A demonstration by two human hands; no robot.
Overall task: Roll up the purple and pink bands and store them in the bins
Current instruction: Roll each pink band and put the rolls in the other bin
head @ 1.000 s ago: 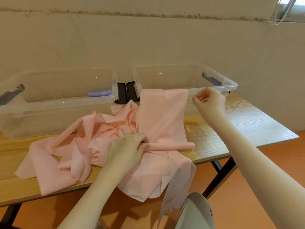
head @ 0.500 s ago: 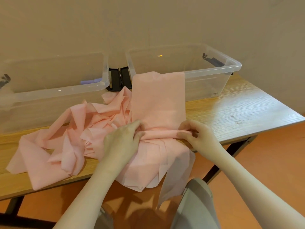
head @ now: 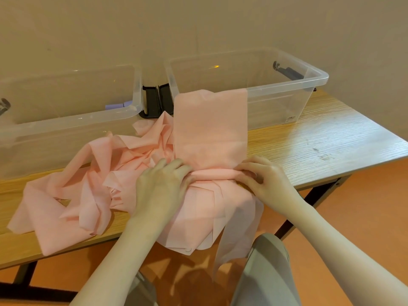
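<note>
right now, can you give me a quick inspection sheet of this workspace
surface: wooden table, scuffed near its right end
job's things: pink band, one end draped flat up against the right bin, a short roll started at the near edge, the rest heaped loose to the left and hanging off the front; purple roll inside the left bin
clutter: nothing seen
hands: left hand and right hand both pinch the ends of the started roll
cables: nothing seen
surroundings: plain wall behind, orange floor, black bin latches between the bins
</note>
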